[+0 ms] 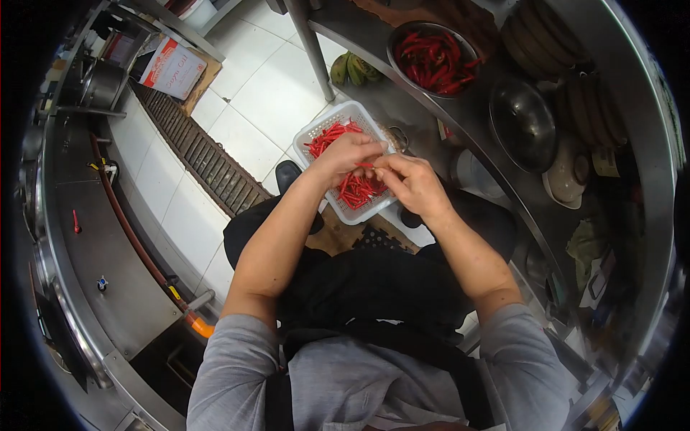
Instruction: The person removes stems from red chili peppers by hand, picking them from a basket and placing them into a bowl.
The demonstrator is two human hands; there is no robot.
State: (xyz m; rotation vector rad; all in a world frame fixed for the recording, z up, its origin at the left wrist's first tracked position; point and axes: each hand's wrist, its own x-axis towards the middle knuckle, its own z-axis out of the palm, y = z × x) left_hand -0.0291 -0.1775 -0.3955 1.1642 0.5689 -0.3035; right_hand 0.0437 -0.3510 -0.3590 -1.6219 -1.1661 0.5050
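Between my knees stands a white perforated plastic basket (300, 144) with many thin red chillies (356, 192) in it. Both my hands are above the basket, close together. My left hand (350, 154) is closed around a red chilli (365, 165), which shows between the two hands. My right hand (413, 181) pinches at the end of the same chilli with thumb and forefinger. The fingers partly cover the chilli, and the hands hide part of the basket's contents.
On the metal shelf to the right sits a steel bowl of larger red chillies (435, 61), with a dark metal bowl (522, 123) beyond it. Green bananas (353, 70) lie by the shelf leg. A floor drain grate (194, 147) and a cardboard box (172, 68) are at left.
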